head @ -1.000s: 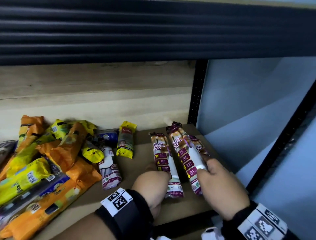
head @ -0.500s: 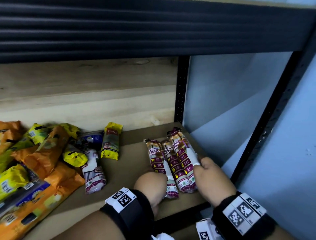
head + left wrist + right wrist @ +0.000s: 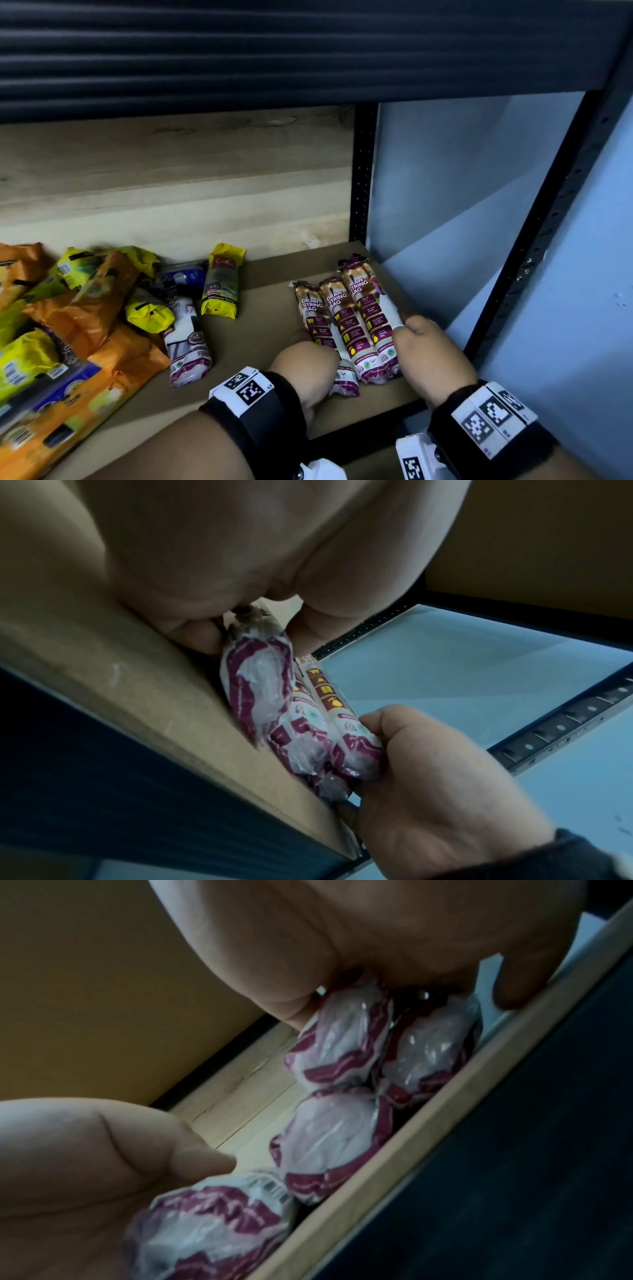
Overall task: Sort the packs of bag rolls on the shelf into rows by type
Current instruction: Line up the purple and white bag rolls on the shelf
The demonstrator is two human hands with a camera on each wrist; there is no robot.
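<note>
Pale blue wall (image 3: 445, 178) behind black steel upright (image 3: 362, 171).

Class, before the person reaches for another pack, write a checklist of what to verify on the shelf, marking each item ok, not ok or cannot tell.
1. Three maroon drawstring packs lie side by side: ok.
2. Their near ends line up: not ok, staggered.
3. Left hand grips the leftmost pack: ok.
4. Right hand holds the rightmost pack: ok.
5. Stray maroon pack joined to the row: not ok.
6. Yellow and orange pile sorted: not ok.
</note>
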